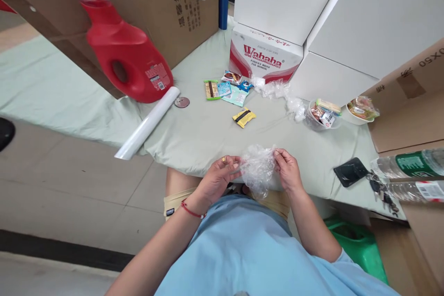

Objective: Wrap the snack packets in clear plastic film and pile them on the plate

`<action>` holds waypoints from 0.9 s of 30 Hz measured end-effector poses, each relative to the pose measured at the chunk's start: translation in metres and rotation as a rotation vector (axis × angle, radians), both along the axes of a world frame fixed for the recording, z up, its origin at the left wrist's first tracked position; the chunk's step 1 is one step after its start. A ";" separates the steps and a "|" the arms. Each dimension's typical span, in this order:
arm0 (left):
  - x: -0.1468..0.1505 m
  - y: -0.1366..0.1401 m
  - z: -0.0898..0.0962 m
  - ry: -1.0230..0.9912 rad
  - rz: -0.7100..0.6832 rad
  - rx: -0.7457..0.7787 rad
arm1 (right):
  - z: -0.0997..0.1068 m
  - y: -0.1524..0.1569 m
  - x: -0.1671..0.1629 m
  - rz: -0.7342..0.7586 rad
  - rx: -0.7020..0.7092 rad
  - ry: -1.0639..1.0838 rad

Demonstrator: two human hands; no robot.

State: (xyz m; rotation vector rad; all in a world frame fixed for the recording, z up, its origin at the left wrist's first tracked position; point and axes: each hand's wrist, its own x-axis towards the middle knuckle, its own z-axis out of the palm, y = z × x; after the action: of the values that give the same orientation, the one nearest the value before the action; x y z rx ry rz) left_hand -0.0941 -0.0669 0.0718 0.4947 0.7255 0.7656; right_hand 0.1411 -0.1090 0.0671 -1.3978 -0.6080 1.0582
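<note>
A crumpled sheet of clear plastic film (257, 170) is stretched between my two hands, just over the table's front edge and my lap. My left hand (222, 173) pinches its left side with thumb and fingers. On the other side, my right hand (287, 166) grips the upper right edge of the film between thumb and fingertips. Beyond the hands lies a yellow snack packet (243, 117). Several more wrapped snacks sit farther back, including a green-edged packet (211, 89) and a light green packet (236, 96). Crumpled clear plastic (275, 89) trails to their right.
A red jug (128, 51) with plastic over its top stands left, near a white roll (149, 122) jutting past the table edge. Two snack-filled bowls (324, 120) sit right. Boxes (265, 55) line the back. A black wallet-like item (351, 172), keys and bottles (412, 165) lie far right.
</note>
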 end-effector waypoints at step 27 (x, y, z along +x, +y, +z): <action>0.006 0.039 0.001 0.676 0.214 0.543 | -0.001 0.050 -0.007 -0.109 -0.050 0.195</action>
State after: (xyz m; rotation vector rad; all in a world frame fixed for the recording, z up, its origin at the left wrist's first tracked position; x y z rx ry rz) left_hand -0.0881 -0.0277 0.0724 1.2174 1.2139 1.0116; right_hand 0.1345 -0.0593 0.0662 -1.3364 -0.3613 1.1129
